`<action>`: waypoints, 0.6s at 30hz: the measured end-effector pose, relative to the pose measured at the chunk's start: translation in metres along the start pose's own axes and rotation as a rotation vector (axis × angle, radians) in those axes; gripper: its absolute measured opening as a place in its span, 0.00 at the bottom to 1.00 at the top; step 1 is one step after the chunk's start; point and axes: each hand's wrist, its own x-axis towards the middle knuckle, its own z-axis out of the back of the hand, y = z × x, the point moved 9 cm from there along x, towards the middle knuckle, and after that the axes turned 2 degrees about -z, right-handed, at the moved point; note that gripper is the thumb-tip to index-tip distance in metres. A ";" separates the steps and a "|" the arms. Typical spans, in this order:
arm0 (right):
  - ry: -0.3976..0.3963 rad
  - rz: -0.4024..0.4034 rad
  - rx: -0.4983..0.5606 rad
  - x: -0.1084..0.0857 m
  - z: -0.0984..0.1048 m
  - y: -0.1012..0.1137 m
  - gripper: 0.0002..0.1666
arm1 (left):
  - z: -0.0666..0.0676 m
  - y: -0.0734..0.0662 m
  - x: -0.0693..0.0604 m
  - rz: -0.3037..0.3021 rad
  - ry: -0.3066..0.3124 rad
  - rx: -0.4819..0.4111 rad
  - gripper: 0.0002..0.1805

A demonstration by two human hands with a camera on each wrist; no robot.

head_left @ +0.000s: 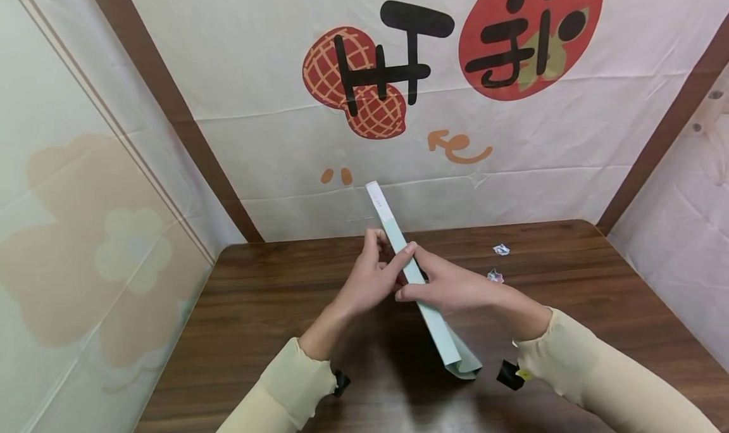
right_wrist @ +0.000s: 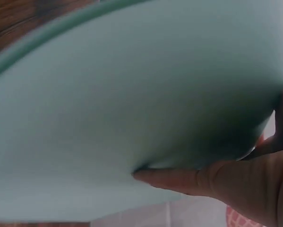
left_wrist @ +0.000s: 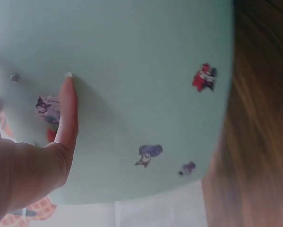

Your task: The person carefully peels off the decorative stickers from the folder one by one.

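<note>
A pale mint-green folder (head_left: 429, 322) is held on edge above the table, its narrow spine facing the head camera and a white label near the far end. My left hand (head_left: 370, 278) grips it from the left, thumb across the spine. From the other side my right hand (head_left: 452, 284) holds it, thumb and fingers about the spine. In the left wrist view, a finger (left_wrist: 69, 111) lies on a cover bearing several small cartoon stickers (left_wrist: 205, 77). A right-hand finger (right_wrist: 167, 179) presses into the plain, bowed cover (right_wrist: 108, 123) in the right wrist view.
Two small crumpled scraps (head_left: 501, 249) lie on the dark wooden table (head_left: 256, 306) toward the back right. Behind the table hangs a white printed cloth (head_left: 273, 186), with more cloth at the left and right sides.
</note>
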 end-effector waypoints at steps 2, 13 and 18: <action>-0.019 0.020 0.016 -0.004 0.005 0.007 0.26 | -0.003 -0.006 0.000 -0.027 0.011 0.015 0.24; -0.120 0.011 0.151 -0.021 0.034 0.018 0.41 | -0.012 -0.027 -0.007 -0.117 0.026 0.179 0.26; -0.208 0.019 0.150 -0.022 0.045 0.012 0.42 | -0.015 -0.026 -0.009 -0.128 0.105 0.269 0.31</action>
